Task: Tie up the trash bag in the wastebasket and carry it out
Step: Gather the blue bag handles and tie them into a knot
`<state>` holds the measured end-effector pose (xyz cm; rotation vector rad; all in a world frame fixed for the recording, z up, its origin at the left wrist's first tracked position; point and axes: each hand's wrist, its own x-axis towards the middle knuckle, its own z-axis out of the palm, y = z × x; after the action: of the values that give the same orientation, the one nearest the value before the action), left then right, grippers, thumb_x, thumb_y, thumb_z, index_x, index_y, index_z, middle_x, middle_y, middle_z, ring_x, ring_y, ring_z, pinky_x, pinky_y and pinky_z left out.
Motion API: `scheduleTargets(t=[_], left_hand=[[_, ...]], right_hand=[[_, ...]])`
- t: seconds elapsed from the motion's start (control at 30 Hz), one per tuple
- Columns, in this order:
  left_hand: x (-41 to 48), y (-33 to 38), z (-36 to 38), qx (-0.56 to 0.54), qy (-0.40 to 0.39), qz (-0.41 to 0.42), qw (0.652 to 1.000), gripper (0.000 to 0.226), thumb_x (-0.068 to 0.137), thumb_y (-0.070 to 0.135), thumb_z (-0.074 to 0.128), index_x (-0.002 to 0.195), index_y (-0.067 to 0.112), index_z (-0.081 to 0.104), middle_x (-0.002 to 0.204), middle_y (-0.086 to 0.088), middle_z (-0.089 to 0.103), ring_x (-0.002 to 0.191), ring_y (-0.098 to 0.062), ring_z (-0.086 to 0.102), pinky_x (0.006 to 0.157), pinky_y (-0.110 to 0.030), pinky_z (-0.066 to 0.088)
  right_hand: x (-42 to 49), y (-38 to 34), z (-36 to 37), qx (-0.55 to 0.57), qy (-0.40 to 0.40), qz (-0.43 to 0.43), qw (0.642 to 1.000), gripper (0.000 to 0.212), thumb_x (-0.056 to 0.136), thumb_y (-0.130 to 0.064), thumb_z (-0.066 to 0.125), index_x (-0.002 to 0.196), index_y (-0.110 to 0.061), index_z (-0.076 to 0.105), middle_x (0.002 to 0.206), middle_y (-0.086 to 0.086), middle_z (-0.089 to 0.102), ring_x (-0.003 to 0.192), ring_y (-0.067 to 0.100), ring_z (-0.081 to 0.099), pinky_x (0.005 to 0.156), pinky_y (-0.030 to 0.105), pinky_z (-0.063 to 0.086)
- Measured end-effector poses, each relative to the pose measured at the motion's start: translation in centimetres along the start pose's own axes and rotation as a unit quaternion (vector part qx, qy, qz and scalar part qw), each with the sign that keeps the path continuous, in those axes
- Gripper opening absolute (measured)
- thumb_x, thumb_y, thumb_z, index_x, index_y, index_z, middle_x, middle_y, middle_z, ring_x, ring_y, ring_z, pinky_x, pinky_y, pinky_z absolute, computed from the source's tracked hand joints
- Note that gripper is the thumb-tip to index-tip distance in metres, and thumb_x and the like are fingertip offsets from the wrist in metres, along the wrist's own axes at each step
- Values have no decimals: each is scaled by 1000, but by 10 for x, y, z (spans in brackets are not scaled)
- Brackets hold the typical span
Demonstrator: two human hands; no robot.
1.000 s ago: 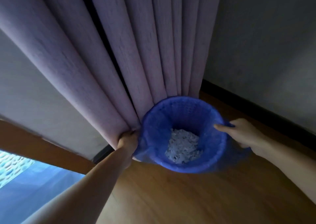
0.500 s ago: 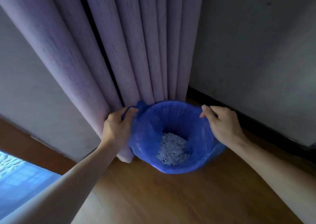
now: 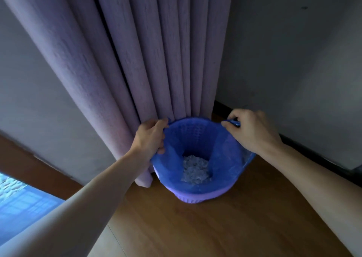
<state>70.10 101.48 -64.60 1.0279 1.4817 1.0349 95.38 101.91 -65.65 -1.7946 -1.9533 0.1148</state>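
A purple perforated wastebasket (image 3: 197,197) stands on the wooden floor against the curtain. A blue trash bag (image 3: 225,158) lines it, with white crumpled paper (image 3: 195,169) at the bottom. My left hand (image 3: 149,139) grips the bag's edge on the left side of the rim. My right hand (image 3: 251,132) pinches the bag's edge at the right, lifted a little off the rim. The bag mouth is stretched open between the two hands.
A lilac pleated curtain (image 3: 137,60) hangs right behind and left of the basket, down to the floor. A grey wall with a dark baseboard (image 3: 313,154) runs on the right. Wooden floor (image 3: 215,227) lies in front. A blue patterned surface (image 3: 23,203) is at lower left.
Both hands moved from the basket's lower sides up to the rim and took hold of the bag's edges, pulling them up and apart. The view tilted up slightly.
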Motion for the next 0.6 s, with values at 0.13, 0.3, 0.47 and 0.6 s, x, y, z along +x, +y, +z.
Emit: scheduleTargets(t=[0.13,0.3,0.47,0.6], left_hand=[[4,-3,0,78,-14,0,997,24,97,29,53,82,13,63,41,10,33,36,-10,25,39,-19,21],[9,1,-12,277,24,112,954,34,90,50,59,102,18,64,78,3,62,70,-19,57,61,-30,45],[14,-8,-23,581,46,175,794,37,92,47,55,110,16,62,100,-13,71,95,-35,65,72,-35,46],[13,-6,-26,524,85,249,810,17,96,31,50,98,22,64,89,-9,72,84,-35,66,66,-35,45]], right_hand=[[-1,-6,1,-9,35,-47,998,18,96,-30,60,102,-21,74,84,1,76,69,20,69,53,32,54],[-11,-5,-1,-65,61,-87,992,18,94,-32,63,101,-17,72,73,3,73,61,21,66,46,24,41],[-21,1,0,-84,16,-62,994,17,94,-31,64,98,-19,74,80,2,74,68,21,70,50,24,40],[-26,4,3,-17,54,-37,998,13,97,-28,59,94,-17,65,78,-4,66,64,14,61,47,21,34]])
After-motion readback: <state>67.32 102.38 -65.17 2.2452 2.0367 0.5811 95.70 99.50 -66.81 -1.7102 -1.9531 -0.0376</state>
